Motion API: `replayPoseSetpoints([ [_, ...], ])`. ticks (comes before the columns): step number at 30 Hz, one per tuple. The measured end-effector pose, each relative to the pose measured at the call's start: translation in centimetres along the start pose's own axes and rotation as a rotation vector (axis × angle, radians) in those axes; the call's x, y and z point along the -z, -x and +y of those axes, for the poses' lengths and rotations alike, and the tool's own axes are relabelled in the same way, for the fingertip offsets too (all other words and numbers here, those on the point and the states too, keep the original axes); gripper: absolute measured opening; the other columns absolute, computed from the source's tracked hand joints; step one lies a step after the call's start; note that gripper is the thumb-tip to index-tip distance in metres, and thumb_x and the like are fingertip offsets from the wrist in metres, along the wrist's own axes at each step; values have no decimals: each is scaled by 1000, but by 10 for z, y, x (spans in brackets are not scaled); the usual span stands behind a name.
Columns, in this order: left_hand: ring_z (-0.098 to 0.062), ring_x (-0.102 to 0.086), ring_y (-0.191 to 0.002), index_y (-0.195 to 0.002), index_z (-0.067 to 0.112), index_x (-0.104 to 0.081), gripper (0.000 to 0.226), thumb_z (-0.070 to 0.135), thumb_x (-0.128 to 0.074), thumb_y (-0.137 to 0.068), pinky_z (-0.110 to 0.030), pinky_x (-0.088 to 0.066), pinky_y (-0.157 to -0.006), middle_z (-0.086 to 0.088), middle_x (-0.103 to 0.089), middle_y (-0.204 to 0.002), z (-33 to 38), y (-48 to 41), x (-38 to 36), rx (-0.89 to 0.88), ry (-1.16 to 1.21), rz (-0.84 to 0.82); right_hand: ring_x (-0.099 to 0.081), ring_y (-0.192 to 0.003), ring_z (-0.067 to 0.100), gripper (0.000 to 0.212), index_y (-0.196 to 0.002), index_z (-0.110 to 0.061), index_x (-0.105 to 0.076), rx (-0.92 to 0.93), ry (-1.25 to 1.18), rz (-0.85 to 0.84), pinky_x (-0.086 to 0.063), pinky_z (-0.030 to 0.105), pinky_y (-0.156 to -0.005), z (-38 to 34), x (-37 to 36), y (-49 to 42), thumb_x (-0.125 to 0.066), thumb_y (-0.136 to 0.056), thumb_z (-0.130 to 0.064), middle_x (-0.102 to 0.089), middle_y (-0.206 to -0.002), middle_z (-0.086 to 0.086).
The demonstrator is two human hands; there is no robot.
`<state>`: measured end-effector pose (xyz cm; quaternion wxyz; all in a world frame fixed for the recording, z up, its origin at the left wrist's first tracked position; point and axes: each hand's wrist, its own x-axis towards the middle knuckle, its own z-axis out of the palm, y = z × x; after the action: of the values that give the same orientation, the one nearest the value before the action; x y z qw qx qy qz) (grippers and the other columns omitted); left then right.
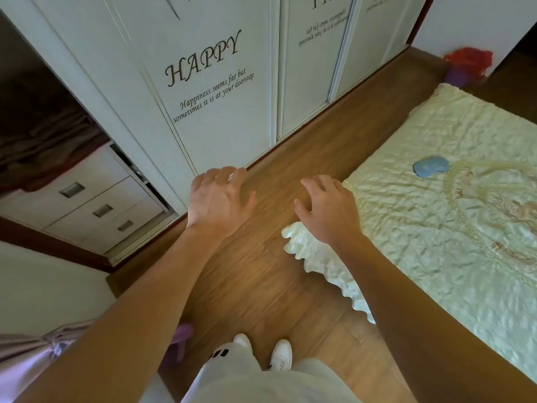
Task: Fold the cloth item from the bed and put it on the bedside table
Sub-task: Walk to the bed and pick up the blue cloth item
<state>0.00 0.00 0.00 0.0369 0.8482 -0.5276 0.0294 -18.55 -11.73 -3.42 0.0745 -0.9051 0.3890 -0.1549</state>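
A small blue cloth item (430, 167), shaped like an eye mask, lies flat on the pale green quilted bed cover (436, 216) at the right. My left hand (219, 199) hovers over the wooden floor with fingers spread and nothing in it. My right hand (329, 209) is also empty, with fingers apart, above the near left corner of the bed, well left of the blue item. A white surface (43, 289) at the lower left may be the bedside table; I cannot tell for sure.
White wardrobe doors (212, 91) with "HAPPY" lettering stand ahead, one section open onto drawers (87, 205). A strip of wooden floor (261, 274) runs between wardrobe and bed. A red object (467, 61) sits at the far corner. Pinkish cloth (37, 353) lies lower left.
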Motion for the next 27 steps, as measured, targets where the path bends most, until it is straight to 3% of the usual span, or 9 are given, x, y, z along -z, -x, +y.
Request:
replayPoseSetpoints([
  [7, -34, -53, -125, -135, 20, -48, 59, 57, -35, -91, -54, -43, -103, -8, -59, -137, 6, -29, -2, 2, -1, -13, -66, -111, 35, 44, -125, -12, -67, -15, 10, -37, -54, 49, -87, 14, 2, -28, -64, -89, -37, -68, -124, 16],
  [15, -32, -52, -127, -136, 21, -49, 56, 54, -39, -93, -52, -40, -106, -7, -58, -138, -5, -89, -11, -1, 15, 7, -62, -121, 34, 46, -131, -14, -63, -45, -7, -54, -53, 51, -95, 23, -9, -85, -62, -92, -40, -66, -132, 15],
  [27, -30, -52, -127, -136, 20, -51, 55, 52, -42, -92, -50, -41, -106, -8, -59, -138, -71, -288, -45, -102, 75, 8, -53, -134, 28, 49, -139, -23, -54, -169, 14, -118, -45, 50, -109, 23, -55, -276, -51, -97, -49, -57, -146, 5],
])
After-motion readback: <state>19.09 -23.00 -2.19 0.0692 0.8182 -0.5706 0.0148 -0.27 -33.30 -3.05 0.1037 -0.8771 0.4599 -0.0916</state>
